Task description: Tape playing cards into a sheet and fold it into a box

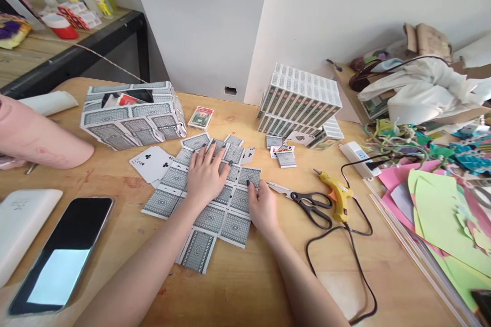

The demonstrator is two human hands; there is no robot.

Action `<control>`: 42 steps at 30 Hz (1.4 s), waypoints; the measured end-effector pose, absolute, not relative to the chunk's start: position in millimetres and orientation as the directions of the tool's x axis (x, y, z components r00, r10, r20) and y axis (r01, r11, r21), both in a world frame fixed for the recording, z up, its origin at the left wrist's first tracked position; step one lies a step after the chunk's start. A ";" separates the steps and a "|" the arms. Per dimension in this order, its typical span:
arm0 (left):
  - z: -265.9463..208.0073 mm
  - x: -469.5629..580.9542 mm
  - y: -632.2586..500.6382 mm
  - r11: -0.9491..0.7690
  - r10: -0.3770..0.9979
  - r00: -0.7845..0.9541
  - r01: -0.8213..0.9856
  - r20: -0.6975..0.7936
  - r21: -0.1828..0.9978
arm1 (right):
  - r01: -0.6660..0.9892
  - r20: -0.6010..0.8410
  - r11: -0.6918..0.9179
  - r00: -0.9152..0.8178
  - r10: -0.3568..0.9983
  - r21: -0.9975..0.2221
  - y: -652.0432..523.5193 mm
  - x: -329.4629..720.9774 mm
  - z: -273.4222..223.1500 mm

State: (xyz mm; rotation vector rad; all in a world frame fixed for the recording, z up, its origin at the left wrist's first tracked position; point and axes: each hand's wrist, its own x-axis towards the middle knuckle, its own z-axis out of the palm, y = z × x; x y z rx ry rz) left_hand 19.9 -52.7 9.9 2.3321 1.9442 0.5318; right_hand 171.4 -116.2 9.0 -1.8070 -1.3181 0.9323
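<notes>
A flat sheet of joined playing cards (209, 218), grey patterned backs up, lies on the wooden table in front of me. My left hand (207, 176) rests palm down on its upper part, fingers stretched out. At the sheet's right edge, my right hand (264, 209) pinches a card, thumb on top and the other fingers curled, partly hidden. Loose face-up cards (149, 164) touch the sheet's left side, and a few cut card pieces (286, 158) lie to the right. Black-handled scissors (310, 205) sit just beside my right hand.
Right of the scissors are a yellow glue gun (337, 194) with its cord and a power strip (358, 158). Stacked card boxes (301, 97), one card pack (201, 117) and a card-covered box (134, 117) stand behind. A phone (63, 253) and pink bottle (42, 135) are left.
</notes>
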 end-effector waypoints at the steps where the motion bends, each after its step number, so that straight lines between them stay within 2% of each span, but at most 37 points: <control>1: 10.2 19.6 -52.5 -0.202 0.964 0.144 0.942 0.222 0.266 | 0.458 -0.143 -0.236 0.228 0.963 -0.857 -116.0 171.2 9.2; 5: 9.6 19.3 -51.9 -0.215 0.961 0.156 0.941 0.227 0.263 | 0.457 -0.113 -0.214 0.238 0.965 -0.863 -114.2 169.8 9.9; 10: 12.7 22.2 -65.0 -0.235 0.962 0.197 0.950 0.188 0.206 | 0.495 -0.098 -0.175 0.178 0.979 -0.851 -107.2 174.5 13.3; 16: 50.7 12.0 -68.0 -0.254 0.967 0.255 0.952 0.017 0.171 | 0.520 -0.151 -0.103 -0.050 0.987 -0.848 -89.0 206.6 27.8; 18: 59.9 6.5 -50.8 -0.239 0.968 0.250 0.939 -0.014 0.248 | 0.561 -0.128 -0.033 -0.130 0.983 -0.827 -81.3 217.3 34.5; 20: 61.3 3.0 -28.5 -0.271 0.959 0.284 0.882 0.026 0.385 | 0.567 -0.077 0.054 -0.205 0.976 -0.822 -73.7 223.8 41.1; 23: 54.9 2.8 -0.5 -0.265 0.944 0.330 0.776 -0.010 0.572 | 0.542 -0.027 0.129 -0.271 0.962 -0.831 -63.7 226.2 50.0; 26: 52.6 5.3 9.2 -0.275 0.919 0.390 0.728 -0.050 0.628 | 0.560 -0.001 0.163 -0.280 0.960 -0.812 -56.4 226.3 57.6; 31: 67.7 7.5 -5.2 -0.366 0.888 0.456 0.627 0.058 0.687 | 0.595 0.030 0.214 -0.303 0.952 -0.775 -52.4 233.5 69.2; 34: 81.5 8.7 -16.9 -0.399 0.887 0.452 0.649 0.094 0.648 | 0.631 0.035 0.233 -0.309 0.950 -0.740 -54.6 235.3 75.0; 39: 101.6 10.6 -28.4 -0.469 0.866 0.490 0.723 0.102 0.507 | 0.693 0.076 0.260 -0.284 0.956 -0.672 -60.8 226.3 79.9; 42: 108.7 10.7 -31.6 -0.473 0.866 0.496 0.776 0.059 0.416 | 0.770 0.094 0.280 -0.278 0.956 -0.573 -63.1 221.0 82.4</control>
